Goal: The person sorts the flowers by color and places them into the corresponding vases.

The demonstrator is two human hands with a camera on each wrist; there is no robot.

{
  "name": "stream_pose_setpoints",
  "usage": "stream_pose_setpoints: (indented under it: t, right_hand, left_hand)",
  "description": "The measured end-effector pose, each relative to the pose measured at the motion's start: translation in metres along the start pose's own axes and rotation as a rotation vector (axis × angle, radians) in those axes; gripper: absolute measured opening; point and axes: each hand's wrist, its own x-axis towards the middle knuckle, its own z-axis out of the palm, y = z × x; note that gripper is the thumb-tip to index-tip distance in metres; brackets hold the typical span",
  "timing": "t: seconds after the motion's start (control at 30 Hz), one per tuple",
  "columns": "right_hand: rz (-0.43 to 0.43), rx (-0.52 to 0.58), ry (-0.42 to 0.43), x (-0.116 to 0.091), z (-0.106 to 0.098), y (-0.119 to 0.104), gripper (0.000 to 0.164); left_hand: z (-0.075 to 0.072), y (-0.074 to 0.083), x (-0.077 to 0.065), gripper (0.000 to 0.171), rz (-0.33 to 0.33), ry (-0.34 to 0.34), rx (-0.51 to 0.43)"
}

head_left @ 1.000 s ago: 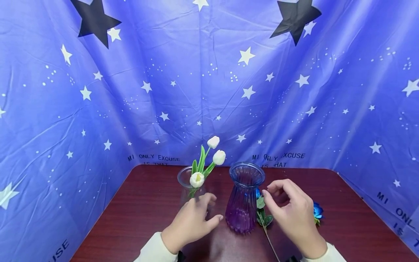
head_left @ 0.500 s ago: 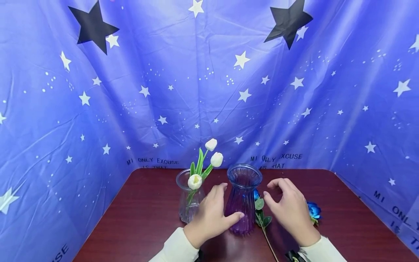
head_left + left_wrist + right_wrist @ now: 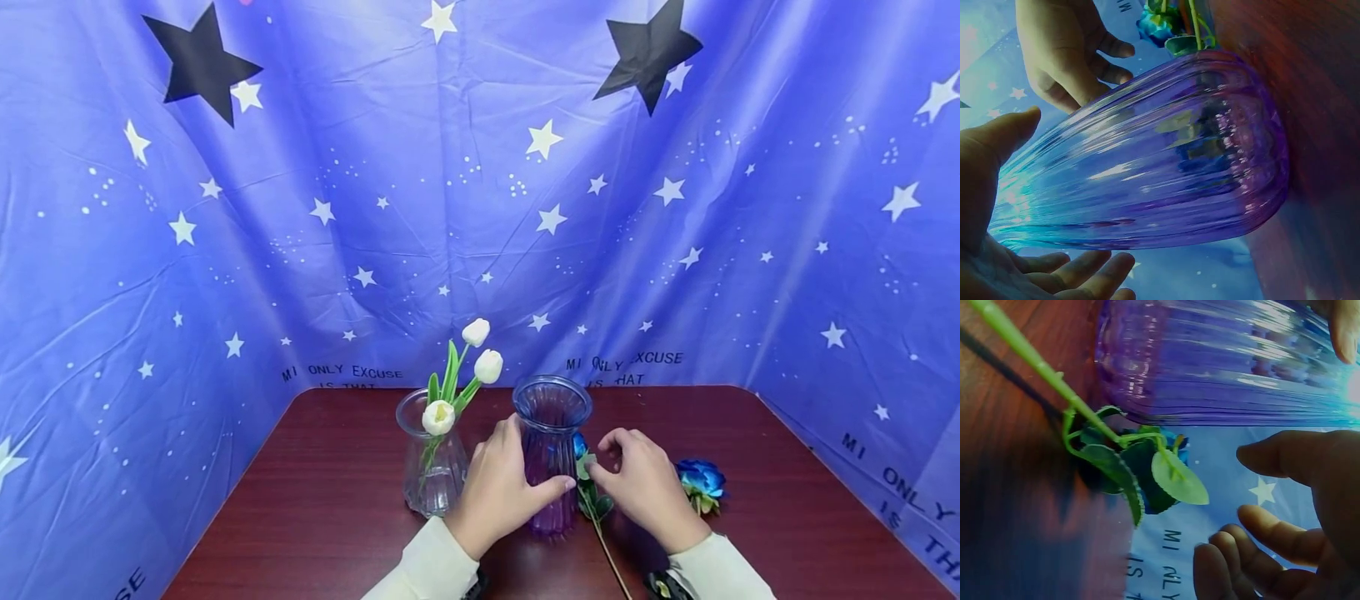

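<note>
A ribbed glass vase (image 3: pixel 553 467), blue at the top and purple below, stands upright on the table. My left hand (image 3: pixel 495 487) is spread around its left side, thumb across the front and fingers at the far side; firm contact cannot be made out. To the vase's right my right hand (image 3: pixel 645 483) hovers with loosely bent fingers and holds nothing. Between that hand and the vase lies a blue artificial rose (image 3: pixel 580 445), its green leaves (image 3: pixel 1119 469) and long stem (image 3: pixel 611 550) pointing toward me. The vase partly hides the bloom.
On the left, a clear glass vase (image 3: pixel 431 487) holds white tulips (image 3: pixel 488 366). A second blue rose (image 3: pixel 701 482) lies right of my right hand. The dark red table (image 3: pixel 315 492) meets a blue star-printed curtain (image 3: pixel 405 208) at its back and sides.
My left hand has moved right from in front of the clear vase to the purple vase. My right hand has moved slightly left and lower; the view has shifted a little.
</note>
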Motion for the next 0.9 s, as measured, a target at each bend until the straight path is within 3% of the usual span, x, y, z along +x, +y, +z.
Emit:
stream_pose_setpoints:
  t: [0.27,0.9]
  right_hand:
    - [-0.008,-0.020,-0.074,-0.002,0.014,0.004,0.026]
    - [0.044,-0.030,-0.143,-0.006,0.032,0.009,0.028]
  left_hand:
    - [0.006,-0.004,-0.001,0.088,-0.028,-0.033,-0.049]
    - [0.007,-0.006,-0.002,0.091,-0.045,-0.057,-0.038]
